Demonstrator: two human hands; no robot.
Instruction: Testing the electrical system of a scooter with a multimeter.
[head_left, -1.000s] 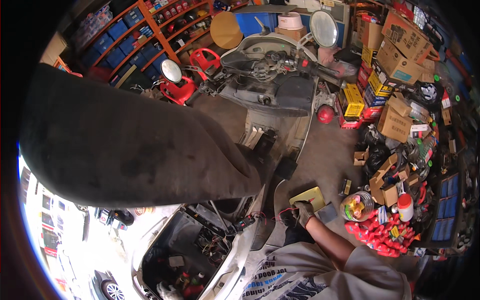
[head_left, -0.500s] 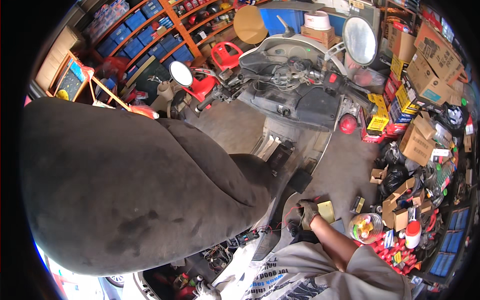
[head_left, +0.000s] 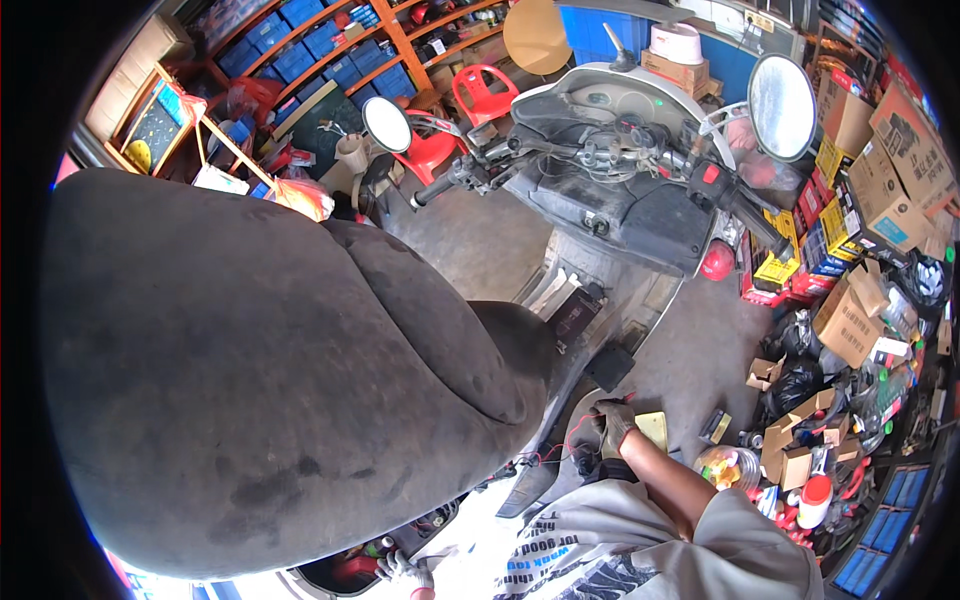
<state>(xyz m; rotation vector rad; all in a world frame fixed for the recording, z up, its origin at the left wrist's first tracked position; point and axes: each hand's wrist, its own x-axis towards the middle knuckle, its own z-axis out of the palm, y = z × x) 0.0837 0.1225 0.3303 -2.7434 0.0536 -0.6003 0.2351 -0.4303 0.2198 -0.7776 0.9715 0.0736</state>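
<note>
My right hand [head_left: 614,424], in a dark glove, is closed on a red test-lead probe with thin wires trailing leftward, beside the scooter's side panel. A flat yellow object [head_left: 650,430] lies just beyond it. My left hand [head_left: 404,574], in a pale glove, has its fingers apart at the rim of the open under-seat compartment [head_left: 335,572], with nothing visible in it. The big black scooter seat [head_left: 260,370] hangs over most of that compartment, hiding its inside. The dashboard [head_left: 600,220], handlebar controls and mirrors are ahead, above the footboard.
Cardboard boxes [head_left: 850,325], black bags and bottles are piled along the right. A red helmet [head_left: 716,262] sits beside the scooter's front. Red plastic chairs [head_left: 482,95] and orange shelves with blue bins [head_left: 320,40] stand behind. A grey floor [head_left: 690,340] shows between scooter and pile.
The seat now covers much more of the compartment. My left hand has moved right along the compartment to its near rim. My right hand stays on the probe, and the view has shifted.
</note>
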